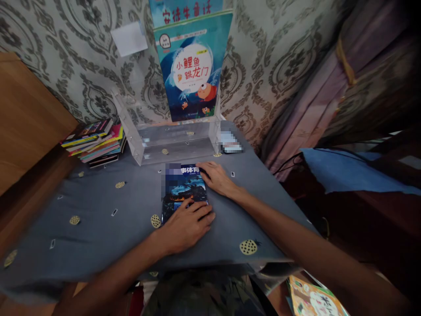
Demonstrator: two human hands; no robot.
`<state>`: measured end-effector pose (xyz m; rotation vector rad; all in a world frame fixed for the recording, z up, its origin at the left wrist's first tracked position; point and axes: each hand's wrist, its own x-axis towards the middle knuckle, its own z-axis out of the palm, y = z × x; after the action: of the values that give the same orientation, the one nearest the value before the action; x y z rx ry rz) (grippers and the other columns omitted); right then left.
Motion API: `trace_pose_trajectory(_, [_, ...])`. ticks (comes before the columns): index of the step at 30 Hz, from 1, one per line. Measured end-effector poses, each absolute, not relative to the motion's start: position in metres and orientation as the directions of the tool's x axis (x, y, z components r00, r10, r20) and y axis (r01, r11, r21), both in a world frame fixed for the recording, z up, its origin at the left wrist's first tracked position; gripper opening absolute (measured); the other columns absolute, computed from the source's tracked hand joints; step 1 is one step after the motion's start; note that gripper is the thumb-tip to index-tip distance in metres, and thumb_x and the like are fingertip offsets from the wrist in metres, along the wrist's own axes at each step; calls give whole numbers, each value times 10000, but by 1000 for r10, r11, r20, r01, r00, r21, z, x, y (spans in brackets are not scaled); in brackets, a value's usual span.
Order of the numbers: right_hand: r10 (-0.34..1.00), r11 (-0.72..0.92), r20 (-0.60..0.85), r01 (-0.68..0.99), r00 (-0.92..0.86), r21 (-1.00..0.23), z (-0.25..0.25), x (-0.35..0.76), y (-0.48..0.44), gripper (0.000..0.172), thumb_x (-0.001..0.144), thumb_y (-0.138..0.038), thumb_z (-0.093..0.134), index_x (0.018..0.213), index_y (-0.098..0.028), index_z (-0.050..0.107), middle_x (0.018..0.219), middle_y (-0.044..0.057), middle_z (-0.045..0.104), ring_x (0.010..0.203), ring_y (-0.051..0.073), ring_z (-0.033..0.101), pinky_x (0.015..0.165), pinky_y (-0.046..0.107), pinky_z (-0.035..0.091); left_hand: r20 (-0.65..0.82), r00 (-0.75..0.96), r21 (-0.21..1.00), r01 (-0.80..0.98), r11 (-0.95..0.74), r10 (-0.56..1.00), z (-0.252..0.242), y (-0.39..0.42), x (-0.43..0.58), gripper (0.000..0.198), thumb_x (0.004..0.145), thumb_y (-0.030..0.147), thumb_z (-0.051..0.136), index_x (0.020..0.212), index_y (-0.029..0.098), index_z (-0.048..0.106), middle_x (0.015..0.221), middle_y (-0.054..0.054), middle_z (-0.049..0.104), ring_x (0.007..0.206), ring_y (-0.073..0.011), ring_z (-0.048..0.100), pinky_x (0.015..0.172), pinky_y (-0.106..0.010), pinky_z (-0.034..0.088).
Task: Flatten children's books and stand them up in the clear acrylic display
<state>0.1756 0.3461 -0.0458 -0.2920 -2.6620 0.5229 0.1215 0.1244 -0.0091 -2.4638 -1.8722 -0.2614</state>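
A dark blue magazine (187,188) with white Chinese lettering and a military vehicle on its cover lies flat on the cloth-covered table. My left hand (190,224) rests across its lower part, fingers stretched out and hiding the bottom of the cover. At the upper right corner, the fingers of my right hand (217,177) touch the edge, reaching forward and slightly bent. Just beyond the magazine stands a clear acrylic rack (177,151). A teal picture book (195,72) with an orange fish on it leans upright in the rack, in front of another blue book (187,13).
A stack of magazines (98,142) sits at the table's back left. Right of the rack lies a pixelated object (232,141). A tied curtain (305,96) and a blue cloth (358,171) are at the right. Below the table edge lies an orange book (315,298).
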Motion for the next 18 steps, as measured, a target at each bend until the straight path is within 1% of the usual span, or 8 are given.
trace_pose_trajectory(2, [280, 922, 340, 152, -898, -357, -42, 178, 343, 347, 948, -172, 480, 1264, -164, 624, 1188, 134, 700, 1087, 297, 586, 937, 439, 456, 167, 248, 79, 962, -263, 954, -8, 121, 121, 302, 1034, 312, 444, 1261, 182, 597, 1303, -93, 656, 1258, -228, 556, 1103, -465, 380])
trace_pose_trajectory(5, [286, 932, 342, 177, -895, -316, -36, 187, 337, 329, 949, -207, 502, 1248, -146, 625, 1153, 142, 704, 1058, 307, 569, 913, 438, 446, 199, 223, 124, 960, -251, 954, -5, 111, 118, 255, 1025, 317, 466, 1155, 193, 647, 1220, -75, 686, 1173, -211, 595, 1077, -440, 403])
trace_pose_trajectory(9, [281, 940, 348, 183, -894, -287, -32, 207, 321, 316, 954, -237, 515, 1233, -141, 630, 1153, 142, 697, 1056, 312, 555, 903, 438, 448, 234, 172, 198, 955, -221, 957, 0, 95, 108, 205, 1002, 306, 511, 953, 184, 668, 992, -49, 701, 972, -193, 625, 985, -405, 451])
trace_pose_trajectory(13, [272, 949, 359, 186, -893, -256, -32, 231, 297, 322, 959, -246, 517, 1243, -140, 625, 1153, 145, 686, 1049, 313, 553, 902, 448, 453, 287, 92, 234, 959, -163, 954, 0, 85, 92, 244, 987, 275, 522, 785, 186, 623, 784, -18, 633, 813, -180, 594, 861, -368, 467])
trace_pose_trajectory(16, [263, 956, 364, 191, -894, -221, -31, 243, 284, 334, 952, -243, 532, 1257, -139, 620, 1195, 159, 665, 1057, 318, 548, 886, 452, 460, 301, 49, 227, 966, -122, 952, -3, 84, 84, 275, 976, 261, 531, 716, 193, 585, 742, -12, 607, 767, -179, 579, 779, -347, 465])
trace_pose_trajectory(18, [253, 960, 350, 188, -902, -209, -27, 244, 283, 315, 949, -232, 535, 1238, -154, 634, 1172, 153, 672, 1038, 310, 553, 869, 440, 466, 305, 25, 193, 977, -88, 952, -5, 86, 82, 226, 966, 258, 544, 753, 195, 591, 778, -23, 618, 785, -195, 585, 749, -349, 468])
